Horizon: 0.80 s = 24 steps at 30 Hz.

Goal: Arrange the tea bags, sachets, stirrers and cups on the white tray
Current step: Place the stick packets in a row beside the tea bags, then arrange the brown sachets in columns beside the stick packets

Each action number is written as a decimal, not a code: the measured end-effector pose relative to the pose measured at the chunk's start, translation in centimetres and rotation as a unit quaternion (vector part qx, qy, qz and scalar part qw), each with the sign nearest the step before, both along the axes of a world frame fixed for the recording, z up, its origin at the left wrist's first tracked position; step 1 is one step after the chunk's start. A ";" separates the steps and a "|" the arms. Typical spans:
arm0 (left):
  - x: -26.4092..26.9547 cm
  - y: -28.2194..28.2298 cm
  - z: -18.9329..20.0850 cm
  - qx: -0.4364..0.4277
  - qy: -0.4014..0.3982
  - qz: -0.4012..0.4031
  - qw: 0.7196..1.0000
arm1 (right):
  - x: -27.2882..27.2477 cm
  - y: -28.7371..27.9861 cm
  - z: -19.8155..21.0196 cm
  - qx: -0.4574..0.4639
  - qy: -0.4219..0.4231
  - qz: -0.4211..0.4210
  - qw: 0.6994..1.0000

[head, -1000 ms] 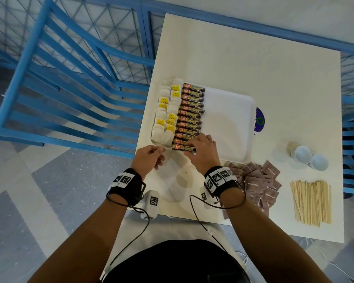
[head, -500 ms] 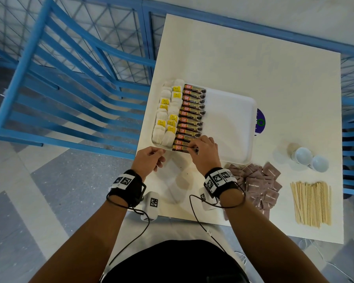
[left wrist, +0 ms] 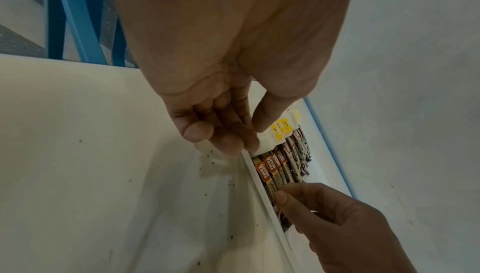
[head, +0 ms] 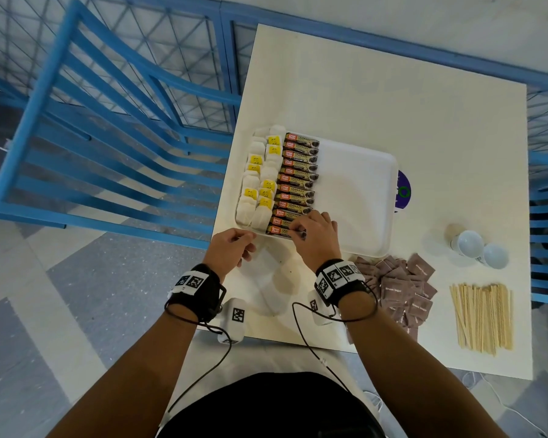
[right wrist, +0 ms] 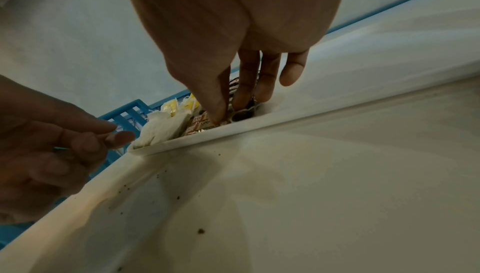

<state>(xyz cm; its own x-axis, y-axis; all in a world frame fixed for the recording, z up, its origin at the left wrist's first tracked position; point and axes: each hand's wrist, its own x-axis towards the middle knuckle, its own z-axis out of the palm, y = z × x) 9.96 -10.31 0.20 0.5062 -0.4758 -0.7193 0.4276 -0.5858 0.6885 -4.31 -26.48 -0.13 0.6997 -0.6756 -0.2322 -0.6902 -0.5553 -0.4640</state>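
The white tray lies mid-table, with tea bags in two columns at its left and a column of coffee sachets beside them. My right hand pinches the right end of the nearest coffee sachet between thumb and fingers, just inside the tray's near rim. My left hand is loosely curled, its fingertips at the tray's near-left corner, holding nothing. On the table to the right are brown sugar sachets, wooden stirrers and two white cups.
A purple disc pokes out from under the tray's right edge. A blue slatted chair stands close against the table's left edge. Blue railings run behind and to the right. The cream table is bare beyond the tray.
My right hand's fingers, spread over the sachet row a second ago, have drawn together onto the end of the nearest sachet. The left hand has stayed at the tray's corner.
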 end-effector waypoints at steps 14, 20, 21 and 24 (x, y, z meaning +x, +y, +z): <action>0.5 -0.2 0.5 0.007 -0.011 -0.023 1.000 | -0.1 0.2 0.5 -0.006 -0.029 -0.025 0.999; 0.0 -1.4 1.0 -0.001 -0.021 -0.062 0.998 | -1.7 0.3 1.3 0.035 -0.082 -0.056 0.995; -0.2 -1.8 1.2 -0.006 -0.024 -0.073 0.997 | -2.2 0.4 1.5 0.039 -0.089 -0.060 0.994; -1.3 -3.0 1.6 -0.022 -0.038 -0.110 0.993 | -3.8 0.7 2.2 0.056 -0.104 -0.088 0.989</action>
<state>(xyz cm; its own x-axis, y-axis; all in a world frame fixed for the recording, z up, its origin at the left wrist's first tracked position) 8.64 -13.30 1.76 0.4390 -0.6109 -0.6589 0.2379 -0.6281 0.7409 -8.14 -25.76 2.12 0.6139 -0.7695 -0.1761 -0.6544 -0.3715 -0.6586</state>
